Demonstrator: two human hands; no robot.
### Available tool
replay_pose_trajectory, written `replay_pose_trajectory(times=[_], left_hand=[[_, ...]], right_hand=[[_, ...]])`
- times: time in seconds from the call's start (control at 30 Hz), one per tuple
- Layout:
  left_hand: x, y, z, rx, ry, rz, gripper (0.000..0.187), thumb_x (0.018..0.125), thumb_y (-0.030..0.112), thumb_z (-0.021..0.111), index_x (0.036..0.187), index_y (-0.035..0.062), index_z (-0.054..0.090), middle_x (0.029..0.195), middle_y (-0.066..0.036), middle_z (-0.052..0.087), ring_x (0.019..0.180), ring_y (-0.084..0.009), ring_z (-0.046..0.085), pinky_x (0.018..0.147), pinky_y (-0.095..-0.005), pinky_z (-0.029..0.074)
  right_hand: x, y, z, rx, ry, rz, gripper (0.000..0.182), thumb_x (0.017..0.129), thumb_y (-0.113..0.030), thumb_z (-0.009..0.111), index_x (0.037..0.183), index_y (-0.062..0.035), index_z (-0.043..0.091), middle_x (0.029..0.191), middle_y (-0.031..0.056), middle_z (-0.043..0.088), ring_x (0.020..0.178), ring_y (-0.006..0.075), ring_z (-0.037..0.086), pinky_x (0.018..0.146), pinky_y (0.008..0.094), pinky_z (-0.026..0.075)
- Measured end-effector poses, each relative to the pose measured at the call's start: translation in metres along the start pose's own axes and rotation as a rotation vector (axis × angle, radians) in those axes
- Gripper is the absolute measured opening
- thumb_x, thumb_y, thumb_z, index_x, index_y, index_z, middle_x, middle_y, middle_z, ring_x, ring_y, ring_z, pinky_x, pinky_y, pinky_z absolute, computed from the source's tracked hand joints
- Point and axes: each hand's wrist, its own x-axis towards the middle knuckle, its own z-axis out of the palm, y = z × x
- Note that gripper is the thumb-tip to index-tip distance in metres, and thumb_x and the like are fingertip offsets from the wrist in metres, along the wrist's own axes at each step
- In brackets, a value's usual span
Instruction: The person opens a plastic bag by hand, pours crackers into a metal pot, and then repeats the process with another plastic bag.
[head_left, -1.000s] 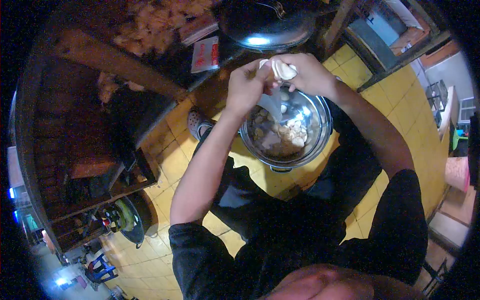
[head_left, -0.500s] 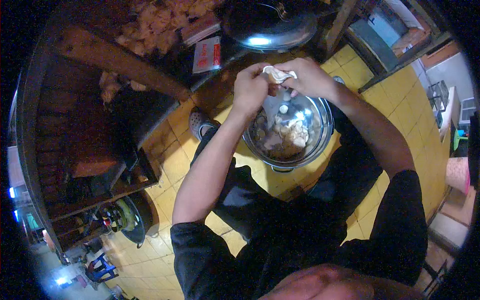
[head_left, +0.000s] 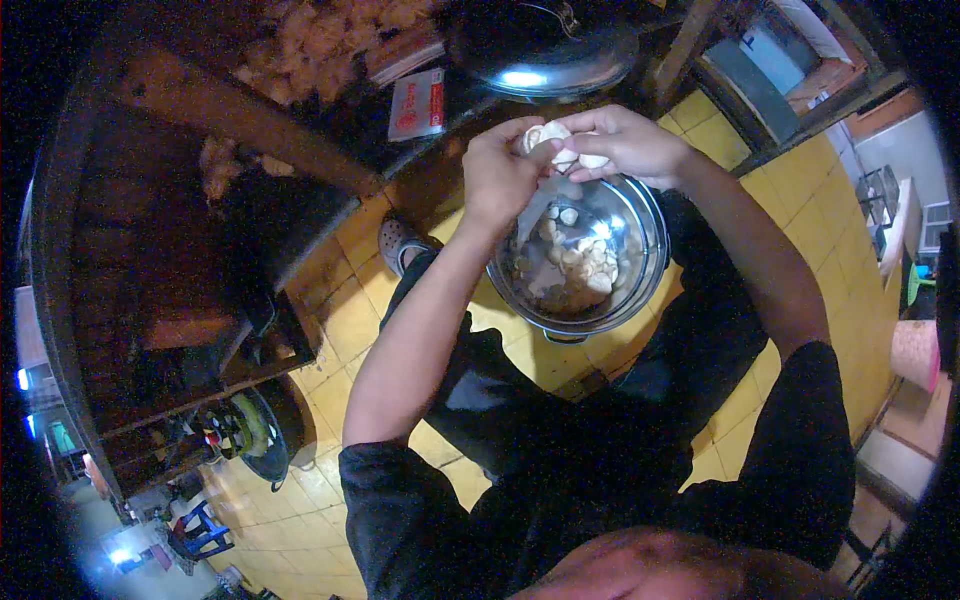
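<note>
My left hand (head_left: 500, 172) and my right hand (head_left: 630, 150) meet just above the far rim of a shiny metal pot (head_left: 657, 250). Between their fingers is a pale, whitish mushroom-like piece (head_left: 560, 150); its exact kind is hard to tell. Both hands are closed on it, with the fingertips pinching. Inside the pot lie a heap of similar whitish pieces (head_left: 590, 265) and some browner matter under them. The pot stands on the floor between my knees.
Yellow tiles (head_left: 340, 350) cover the floor. A large dark lidded pan (head_left: 545, 60) and a red-and-white packet (head_left: 417, 105) sit beyond my hands. Wooden shelving (head_left: 250, 125) stands at the left, with a dark pan (head_left: 270, 450) below. A sandal-clad foot (head_left: 400, 245) is beside the pot.
The pale piece has been turned and now shows as separate rounded parts between my fingers. My right hand has shifted slightly, with its fingers now extended along the piece.
</note>
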Motion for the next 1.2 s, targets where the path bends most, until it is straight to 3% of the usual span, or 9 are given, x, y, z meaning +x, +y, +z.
replay_pose_trajectory(times=[0.43, 0.6, 0.8, 0.93, 1.0, 1.07, 1.13, 1.17, 1.2], left_hand=[[0.002, 0.001, -0.006, -0.420, 0.013, -0.302, 0.017, 0.087, 0.004, 0.058, 0.099, -0.0029, 0.069, 0.083, -0.010, 0.069, 0.068, -0.0144, 0.063, 0.060, -0.0281, 0.053], [0.005, -0.010, -0.006, 0.030, 0.013, -0.093, 0.014, 0.085, 0.004, 0.062, 0.095, -0.0023, 0.069, 0.084, -0.009, 0.069, 0.064, -0.0128, 0.063, 0.057, -0.0278, 0.052], [-0.003, -0.006, 0.001, -0.212, -0.023, -0.205, 0.015, 0.086, 0.005, 0.061, 0.098, -0.0023, 0.067, 0.083, -0.010, 0.069, 0.060, -0.0116, 0.062, 0.049, -0.0260, 0.051], [0.000, -0.014, -0.005, -0.342, -0.077, -0.248, 0.018, 0.086, 0.003, 0.059, 0.102, -0.0022, 0.066, 0.084, -0.010, 0.069, 0.059, -0.0131, 0.062, 0.050, -0.0271, 0.052], [0.002, -0.018, -0.008, -0.008, -0.053, -0.023, 0.019, 0.086, 0.002, 0.058, 0.103, -0.0022, 0.065, 0.083, -0.010, 0.069, 0.060, -0.0149, 0.064, 0.053, -0.0284, 0.053], [0.001, -0.022, -0.009, 0.093, -0.068, -0.062, 0.022, 0.084, 0.000, 0.057, 0.104, -0.0010, 0.066, 0.083, -0.010, 0.070, 0.066, -0.0158, 0.066, 0.057, -0.0290, 0.054], [-0.002, -0.012, -0.011, 0.075, -0.118, -0.131, 0.024, 0.082, -0.003, 0.056, 0.104, 0.0001, 0.066, 0.082, -0.010, 0.070, 0.073, -0.0161, 0.067, 0.061, -0.0286, 0.054], [-0.004, -0.010, -0.013, 0.226, -0.066, 0.002, 0.026, 0.081, -0.005, 0.056, 0.103, 0.0011, 0.067, 0.082, -0.009, 0.070, 0.076, -0.0162, 0.067, 0.064, -0.0285, 0.055], [-0.001, -0.017, -0.013, 0.018, -0.106, -0.019, 0.025, 0.079, -0.001, 0.060, 0.104, 0.0020, 0.067, 0.087, -0.008, 0.071, 0.078, -0.0158, 0.067, 0.068, -0.0295, 0.055]], right_hand=[[0.016, 0.021, -0.003, -0.320, 0.199, -0.144, 0.024, 0.086, -0.013, 0.066, 0.102, 0.0046, 0.061, 0.090, 0.0111, 0.064, 0.078, 0.0167, 0.065, 0.066, 0.0264, 0.057], [0.022, 0.030, 0.004, -0.356, 0.202, -0.148, 0.028, 0.082, -0.016, 0.071, 0.098, 0.0038, 0.061, 0.088, 0.0102, 0.064, 0.074, 0.0158, 0.065, 0.062, 0.0252, 0.056], [0.026, 0.043, 0.012, -0.350, 0.259, -0.361, 0.034, 0.081, -0.011, 0.071, 0.108, 0.0026, 0.055, 0.086, 0.0105, 0.064, 0.069, 0.0154, 0.064, 0.062, 0.0248, 0.053], [0.021, 0.030, 0.024, -0.087, 0.239, -0.113, 0.046, 0.078, 0.002, 0.063, 0.121, 0.0011, 0.044, 0.092, 0.0120, 0.063, 0.083, 0.0191, 0.063, 0.074, 0.0304, 0.053], [0.011, 0.022, 0.031, 0.085, 0.187, 0.005, 0.051, 0.078, 0.006, 0.059, 0.125, 0.0005, 0.040, 0.097, 0.0134, 0.062, 0.089, 0.0204, 0.063, 0.078, 0.0327, 0.053], [0.011, 0.019, 0.030, 0.305, 0.001, 0.065, 0.057, 0.080, 0.009, 0.053, 0.132, -0.0024, 0.032, 0.108, 0.0157, 0.058, 0.095, 0.0236, 0.061, 0.081, 0.0366, 0.053], [0.014, 0.030, 0.021, 0.235, -0.007, 0.051, 0.058, 0.081, 0.004, 0.056, 0.133, -0.0033, 0.031, 0.115, 0.0186, 0.054, 0.103, 0.0242, 0.059, 0.082, 0.0365, 0.052], [0.022, 0.040, 0.012, -0.246, 0.025, -0.099, 0.061, 0.080, 0.000, 0.059, 0.134, -0.0041, 0.030, 0.111, 0.0194, 0.056, 0.101, 0.0249, 0.060, 0.081, 0.0371, 0.052], [0.023, 0.041, 0.016, -0.443, 0.046, -0.152, 0.063, 0.079, -0.003, 0.063, 0.134, -0.0049, 0.031, 0.107, 0.0205, 0.057, 0.098, 0.0254, 0.062, 0.079, 0.0374, 0.052]])
